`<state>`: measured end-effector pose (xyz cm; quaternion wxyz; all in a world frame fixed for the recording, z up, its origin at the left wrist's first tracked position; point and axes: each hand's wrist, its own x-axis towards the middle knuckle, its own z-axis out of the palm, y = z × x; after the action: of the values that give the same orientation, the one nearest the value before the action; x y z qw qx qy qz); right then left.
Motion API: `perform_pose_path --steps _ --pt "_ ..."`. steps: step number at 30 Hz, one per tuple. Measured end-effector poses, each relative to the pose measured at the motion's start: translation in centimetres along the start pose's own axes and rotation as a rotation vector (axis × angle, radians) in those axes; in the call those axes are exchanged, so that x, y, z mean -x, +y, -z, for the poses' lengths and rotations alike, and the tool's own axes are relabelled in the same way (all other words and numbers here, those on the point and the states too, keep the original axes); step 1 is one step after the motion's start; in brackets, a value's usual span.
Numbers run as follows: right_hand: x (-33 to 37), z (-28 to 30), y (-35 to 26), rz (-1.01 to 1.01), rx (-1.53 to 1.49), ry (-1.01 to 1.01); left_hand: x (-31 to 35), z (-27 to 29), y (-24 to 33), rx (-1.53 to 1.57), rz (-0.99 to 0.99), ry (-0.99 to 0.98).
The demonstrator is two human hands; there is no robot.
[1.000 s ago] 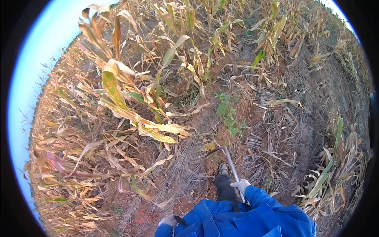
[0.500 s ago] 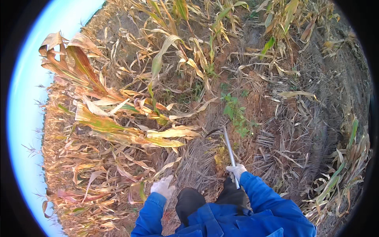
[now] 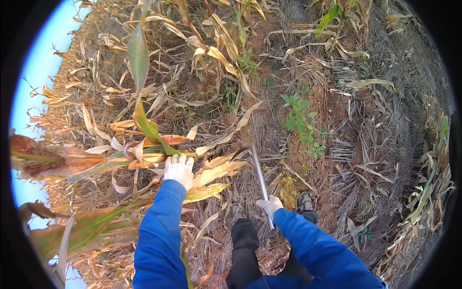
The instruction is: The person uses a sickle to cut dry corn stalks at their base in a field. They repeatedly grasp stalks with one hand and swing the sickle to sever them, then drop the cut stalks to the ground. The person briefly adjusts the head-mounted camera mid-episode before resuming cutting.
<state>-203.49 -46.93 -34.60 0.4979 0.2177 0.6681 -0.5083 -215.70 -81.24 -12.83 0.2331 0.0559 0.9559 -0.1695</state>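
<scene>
My left hand [image 3: 178, 170], in a white glove, is closed around a drying corn stalk [image 3: 156, 156] at the left. An ear in a pale husk [image 3: 135, 150] shows just beyond my fingers. My right hand [image 3: 270, 206], also gloved, grips a sickle [image 3: 260, 173] low on its long metal handle. The sickle's dark curved blade [image 3: 240, 152] points left, close to dry yellow leaves [image 3: 216, 173] near the stalk's lower part. Whether the blade touches the stalk cannot be made out.
A leafy green weed [image 3: 301, 120] grows on reddish soil ahead of the sickle. Dry straw [image 3: 341, 149] litters the ground. More corn plants [image 3: 216, 48] stand ahead and to the left. Cut stalks and leaves [image 3: 423, 197] lie at the right. My shoe [image 3: 306, 202] is beside my right hand.
My left hand has reached forward and left and taken hold of the corn stalk. My right hand has shifted slightly left with the sickle, its blade now nearer the stalk.
</scene>
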Motion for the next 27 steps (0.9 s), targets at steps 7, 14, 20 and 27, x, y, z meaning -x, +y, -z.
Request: perform_pose_path --steps 7,14,20,27 --pt "-18.5 -14.0 -0.3 0.182 0.311 0.272 -6.8 -10.7 -6.6 -0.448 0.054 -0.114" --pt "-26.3 -20.6 3.4 -0.041 0.403 0.193 -7.2 -14.8 -10.5 -0.539 0.093 -0.207" --pt "-28.5 -18.1 3.8 -0.028 0.549 0.022 -6.3 -15.5 -9.6 -0.515 0.079 -0.185" --pt "-29.9 -14.9 6.8 -0.103 0.576 0.048 -4.8 -15.5 -5.1 -0.553 0.128 -0.169"
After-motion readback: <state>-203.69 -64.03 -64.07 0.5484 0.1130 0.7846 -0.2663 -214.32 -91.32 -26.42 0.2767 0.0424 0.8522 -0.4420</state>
